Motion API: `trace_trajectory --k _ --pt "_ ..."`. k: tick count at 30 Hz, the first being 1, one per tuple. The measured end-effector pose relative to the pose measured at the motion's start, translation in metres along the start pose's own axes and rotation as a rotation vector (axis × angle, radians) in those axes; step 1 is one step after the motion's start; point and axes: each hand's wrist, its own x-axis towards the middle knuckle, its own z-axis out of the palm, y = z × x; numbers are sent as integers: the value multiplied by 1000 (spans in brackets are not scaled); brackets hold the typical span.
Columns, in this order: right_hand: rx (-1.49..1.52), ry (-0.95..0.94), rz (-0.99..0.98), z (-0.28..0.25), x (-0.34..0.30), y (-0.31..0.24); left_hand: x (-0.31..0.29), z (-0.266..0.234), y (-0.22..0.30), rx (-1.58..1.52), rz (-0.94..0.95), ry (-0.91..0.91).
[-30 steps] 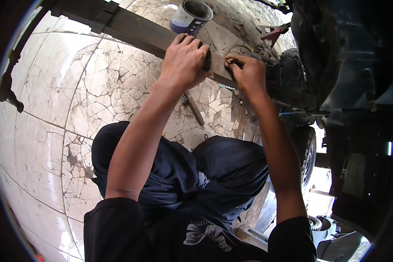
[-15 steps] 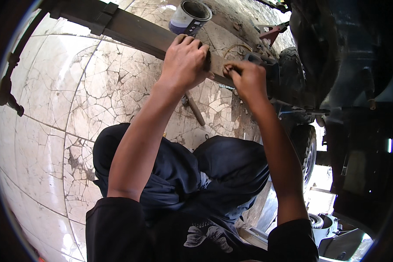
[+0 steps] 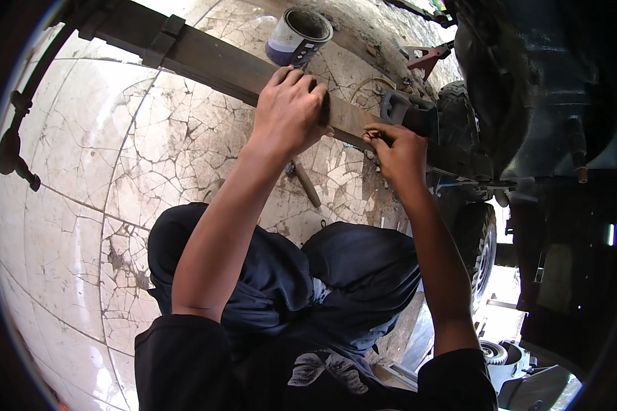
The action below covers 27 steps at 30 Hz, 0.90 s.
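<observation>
A long dark metal leaf spring [image 3: 219,67] slants across the top of the view, with a clip band [image 3: 163,41] round its left part. My left hand [image 3: 289,109] is closed over the spring near its middle, fingers curled over the far edge. A dark part beside that palm is mostly hidden. Right of it, my right hand [image 3: 401,149] is closed in a pinch at the spring's near edge. Something small and dark shows at the fingertips, too small to name. On the floor below the spring lies a tool with a wooden-looking handle [image 3: 307,183], its head partly hidden by my left forearm.
An open white and blue paint can [image 3: 281,51] stands beyond the spring. A red stand [image 3: 428,60] is at the far right. Tyres [image 3: 483,240] and dark vehicle parts [image 3: 552,130] fill the right side. The tiled floor [image 3: 178,137] is cracked.
My right hand has shifted slightly right and nearer to me along the spring, still pinched. My left hand keeps its hold. The whole view has tilted a little.
</observation>
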Motion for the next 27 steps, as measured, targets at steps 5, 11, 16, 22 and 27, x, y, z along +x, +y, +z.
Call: trace_trajectory --k 5,11,16,22,27 --pt "-71 -6 105 2 27 -2 3 -7 3 -18 -32 -50" --pt "-113 -49 112 0 25 -7 0 -2 0 -6 -20 -18" --pt "-57 5 54 -3 8 6 1 -3 1 -18 -8 -34" --pt "-48 37 49 2 36 7 0 -3 4 -2 -19 -42" --pt "-45 44 -12 -6 0 17 1 -5 2 -9 -18 -49"
